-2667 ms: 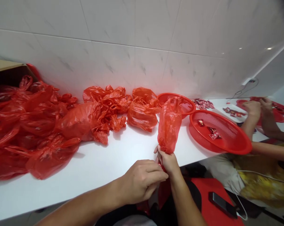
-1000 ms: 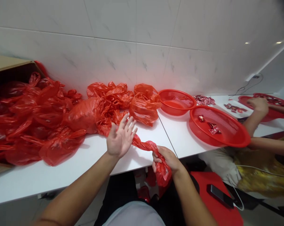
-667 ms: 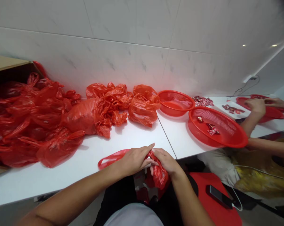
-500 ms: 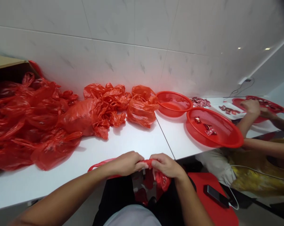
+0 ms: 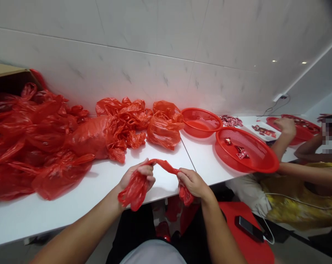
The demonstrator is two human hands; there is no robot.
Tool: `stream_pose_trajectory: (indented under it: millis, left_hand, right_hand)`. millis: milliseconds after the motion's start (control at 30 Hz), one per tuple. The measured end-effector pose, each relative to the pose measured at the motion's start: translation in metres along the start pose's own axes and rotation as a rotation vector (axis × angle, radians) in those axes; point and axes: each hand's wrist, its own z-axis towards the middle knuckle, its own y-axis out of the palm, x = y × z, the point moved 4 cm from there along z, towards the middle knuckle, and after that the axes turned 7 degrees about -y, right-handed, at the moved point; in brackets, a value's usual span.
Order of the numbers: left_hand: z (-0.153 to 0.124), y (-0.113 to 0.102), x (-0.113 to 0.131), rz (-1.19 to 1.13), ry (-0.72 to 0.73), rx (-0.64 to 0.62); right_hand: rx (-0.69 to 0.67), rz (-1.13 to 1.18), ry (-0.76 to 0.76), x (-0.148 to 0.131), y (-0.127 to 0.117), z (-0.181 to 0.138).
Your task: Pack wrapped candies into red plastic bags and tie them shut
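A red plastic bag point(image 5: 168, 167) is stretched between my two hands, twisted into a thin strand in the middle. My left hand point(image 5: 144, 176) is closed around one end, and a loose bunch of the plastic hangs over its palm toward the wrist. My right hand point(image 5: 192, 182) pinches the other end, with a crumpled bulge hanging beneath the fingers. Both hands are at the front edge of the white table point(image 5: 166, 187). Whether anything lies inside the bag cannot be made out.
Filled red bags point(image 5: 53, 132) heap up at the left by a cardboard box point(image 5: 8, 70). Crumpled bags point(image 5: 127, 117) and another red bag point(image 5: 166, 126) lie along the wall. Two red baskets point(image 5: 201, 128) stand right, one holding small packets point(image 5: 242, 153). A person's arm point(image 5: 284, 137) reaches in. A phone point(image 5: 250, 228) lies on a red stool.
My hands have risen and moved apart, drawing the bag out between them. My left hand has turned, and the bag's loose end now drapes over it.
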Motion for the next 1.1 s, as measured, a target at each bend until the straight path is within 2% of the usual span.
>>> stream_pose_trajectory:
  millis: [67, 133, 233, 333, 400, 500, 633, 700, 767, 833, 900, 967, 1033, 1067, 1100]
  left_hand:
    - [0.009, 0.005, 0.006, -0.191, 0.133, 0.078]
    - [0.019, 0.011, 0.011, -0.269, 0.209, 0.105]
    - [0.03, 0.017, 0.018, -0.241, 0.307, 0.151]
    - [0.039, 0.018, 0.018, -0.099, 0.412, 0.247]
    - [0.045, 0.02, 0.015, 0.086, 0.488, 0.268]
    - [0.051, 0.021, 0.006, 0.499, 0.542, 0.254]
    - [0.042, 0.012, 0.0, 1.144, 0.688, 0.364]
    - [0.034, 0.012, 0.0, 1.469, 0.853, 0.295]
    - [0.029, 0.011, 0.001, 1.741, 1.032, 0.152]
    - [0.027, 0.007, 0.004, 1.914, 1.124, 0.017]
    - [0.029, -0.001, 0.01, 2.005, 1.045, -0.06]
    - [0.033, -0.011, 0.017, 2.036, 0.84, -0.021]
    - [0.035, -0.023, 0.024, 1.974, 0.516, 0.099]
    - [0.034, -0.03, 0.026, 1.898, 0.312, 0.118]
    - [0.031, -0.035, 0.024, 1.794, 0.092, 0.08]
  right_hand:
    - [-0.03, -0.007, -0.018, 0.002, 0.013, 0.008]
    - [-0.083, -0.049, -0.033, 0.003, 0.029, 0.013]
    - [-0.116, -0.101, -0.027, 0.005, 0.047, 0.016]
    - [-0.101, -0.174, -0.018, 0.005, 0.056, 0.016]
    - [-0.106, -0.262, -0.017, 0.003, 0.057, 0.015]
    - [-0.107, -0.376, -0.018, 0.001, 0.053, 0.013]
    - [-0.063, -0.281, 0.018, -0.001, 0.039, 0.006]
    - [-0.062, -0.2, -0.01, -0.005, 0.033, 0.001]
    - [-0.107, -0.116, -0.044, -0.01, 0.031, -0.003]
    - [-0.136, -0.023, -0.047, -0.014, 0.029, -0.008]
    - [-0.102, 0.047, -0.028, -0.014, 0.022, -0.011]
    - [-0.06, 0.039, -0.019, -0.013, 0.012, -0.014]
    - [-0.038, -0.025, -0.019, -0.011, -0.001, -0.015]
    - [-0.028, -0.061, -0.02, -0.01, -0.007, -0.014]
    - [-0.02, -0.089, -0.019, -0.008, -0.013, -0.014]
